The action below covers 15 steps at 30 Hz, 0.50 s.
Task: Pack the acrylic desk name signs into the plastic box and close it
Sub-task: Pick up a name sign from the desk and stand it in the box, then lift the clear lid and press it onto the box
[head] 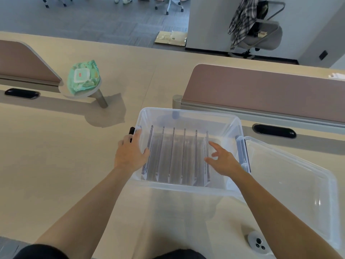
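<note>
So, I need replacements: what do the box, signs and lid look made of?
Box: translucent, slightly frosted plastic; the desk shows through its walls. Signs: clear, glossy, likely acrylic; mainly their edges show. Lid: seemingly the same plastic, with glints.

Signs (173, 156) in box (188, 112), lid (291, 176) right.

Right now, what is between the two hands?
The clear acrylic signs, standing on edge in a row inside the plastic box, lie between the left hand and the right hand. The head view shows it.
</note>
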{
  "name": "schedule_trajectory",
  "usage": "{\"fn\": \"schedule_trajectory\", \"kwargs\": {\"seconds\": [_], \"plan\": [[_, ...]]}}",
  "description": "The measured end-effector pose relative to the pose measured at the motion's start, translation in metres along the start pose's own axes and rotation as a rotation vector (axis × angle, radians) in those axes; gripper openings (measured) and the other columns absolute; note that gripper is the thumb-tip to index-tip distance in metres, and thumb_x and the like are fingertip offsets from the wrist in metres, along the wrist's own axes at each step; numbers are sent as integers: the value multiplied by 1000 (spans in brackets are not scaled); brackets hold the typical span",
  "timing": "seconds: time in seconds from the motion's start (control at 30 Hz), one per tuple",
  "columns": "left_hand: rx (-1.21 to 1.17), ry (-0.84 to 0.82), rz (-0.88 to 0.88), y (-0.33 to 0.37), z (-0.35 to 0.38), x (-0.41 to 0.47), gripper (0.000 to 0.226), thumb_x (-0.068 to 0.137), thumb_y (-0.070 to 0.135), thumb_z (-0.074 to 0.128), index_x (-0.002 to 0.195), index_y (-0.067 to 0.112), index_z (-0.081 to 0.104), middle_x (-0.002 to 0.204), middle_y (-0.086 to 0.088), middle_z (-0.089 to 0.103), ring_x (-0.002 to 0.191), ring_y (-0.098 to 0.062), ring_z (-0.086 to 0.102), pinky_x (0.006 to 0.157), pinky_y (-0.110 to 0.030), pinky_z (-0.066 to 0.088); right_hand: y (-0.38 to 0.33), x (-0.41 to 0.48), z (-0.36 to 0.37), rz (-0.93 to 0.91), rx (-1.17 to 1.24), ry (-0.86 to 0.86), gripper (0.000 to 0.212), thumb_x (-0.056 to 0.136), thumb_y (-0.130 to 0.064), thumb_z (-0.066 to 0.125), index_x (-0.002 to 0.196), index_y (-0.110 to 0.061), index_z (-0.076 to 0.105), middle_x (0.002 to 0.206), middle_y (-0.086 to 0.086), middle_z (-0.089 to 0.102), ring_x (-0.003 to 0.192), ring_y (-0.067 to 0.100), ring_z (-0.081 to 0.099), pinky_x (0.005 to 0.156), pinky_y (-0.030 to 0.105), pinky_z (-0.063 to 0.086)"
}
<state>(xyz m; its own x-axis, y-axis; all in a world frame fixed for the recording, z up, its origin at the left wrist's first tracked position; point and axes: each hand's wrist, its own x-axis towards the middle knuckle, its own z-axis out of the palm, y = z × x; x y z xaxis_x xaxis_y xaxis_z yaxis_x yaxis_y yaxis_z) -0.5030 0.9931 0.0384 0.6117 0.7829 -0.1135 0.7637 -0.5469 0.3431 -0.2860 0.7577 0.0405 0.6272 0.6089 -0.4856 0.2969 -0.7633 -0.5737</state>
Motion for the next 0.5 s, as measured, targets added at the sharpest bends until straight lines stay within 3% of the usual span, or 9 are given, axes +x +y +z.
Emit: {"fn": "schedule_trajectory", "kwargs": {"seconds": [0.1,0.23,0.4,0.5], "plan": [[103,50,54,-2,-1,-3,71,84,45,58,145,28,25,135,-16,40,122,-39,34,100,-45,40,-17,-21,-11,24,-62,98,59,95,-44,59,148,-29,38,136,5,59,114,26,61,89,35,52],[163,150,230,0,-2,-8,58,80,40,63,131,16,51,130,-19,49,119,-41,39,97,-49,40,-29,-62,-24,46,-103,176,41,95,-46,59,131,-28,57,111,-7,64,95,17,61,87,32,52],[-95,68,402,37,-13,-25,46,87,35,61,127,13,55,119,-12,62,107,-34,59,92,-45,48,-21,-105,-43,99,-129,308,25,91,-44,62,111,-30,68,100,-6,72,90,17,67,81,32,51],[-263,17,482,72,-16,-43,42,91,34,57,129,17,53,119,-3,62,105,-24,60,89,-37,50,-11,-132,-57,113,-153,338,7,91,-40,62,91,-35,66,89,-11,70,77,9,67,68,28,49]]}}
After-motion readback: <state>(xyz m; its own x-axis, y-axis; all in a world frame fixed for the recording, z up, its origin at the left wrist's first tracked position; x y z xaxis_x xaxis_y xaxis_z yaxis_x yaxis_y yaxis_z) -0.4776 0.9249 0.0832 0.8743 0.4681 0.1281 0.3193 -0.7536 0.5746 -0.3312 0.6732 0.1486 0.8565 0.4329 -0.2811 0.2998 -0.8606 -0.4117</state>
